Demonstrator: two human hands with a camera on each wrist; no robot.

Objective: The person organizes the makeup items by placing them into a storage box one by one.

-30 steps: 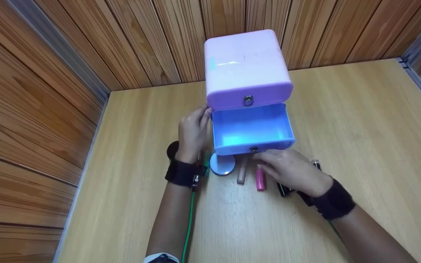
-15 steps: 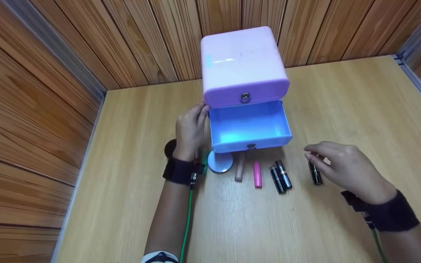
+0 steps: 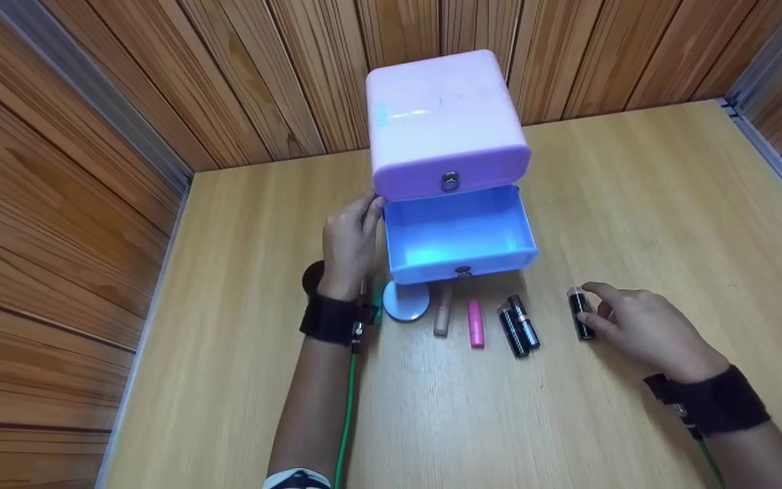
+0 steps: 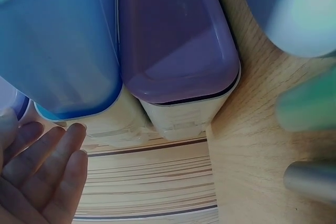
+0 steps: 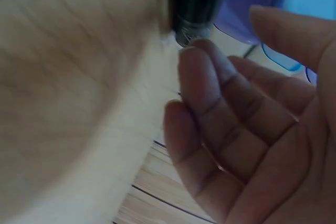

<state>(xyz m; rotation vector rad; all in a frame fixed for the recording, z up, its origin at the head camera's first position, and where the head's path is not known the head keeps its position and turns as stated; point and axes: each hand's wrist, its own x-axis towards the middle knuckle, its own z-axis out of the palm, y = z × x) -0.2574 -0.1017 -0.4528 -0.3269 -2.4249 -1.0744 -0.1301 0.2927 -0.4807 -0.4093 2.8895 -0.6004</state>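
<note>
A small pink drawer box [image 3: 445,102] stands near the wall; its purple top drawer [image 4: 178,40] is closed. Below it, the blue drawer [image 3: 462,227] is pulled out, a ring pull on its front. My left hand [image 3: 350,241] touches the box's front left edge with its fingertips; in the left wrist view its fingers are extended. On the right, my right hand [image 3: 656,329] is at a black cosmetic tube [image 3: 578,312] with a clear end, thumb and index finger beside it. In the right wrist view the thumb stands apart from the tube.
Two black tubes [image 3: 518,327], a pink tube [image 3: 475,324] and a greyish-brown tube [image 3: 442,316] lie before the drawer. A pale round disc [image 3: 406,301], a green item [image 3: 378,302] and a dark round item [image 3: 313,277] are near my left wrist. Wood-panelled walls [image 3: 248,75] bound the table.
My right hand has left the blue drawer's front and moved right to the black tube, which has shifted slightly. My left hand has stayed at the box; the drawer is still out.
</note>
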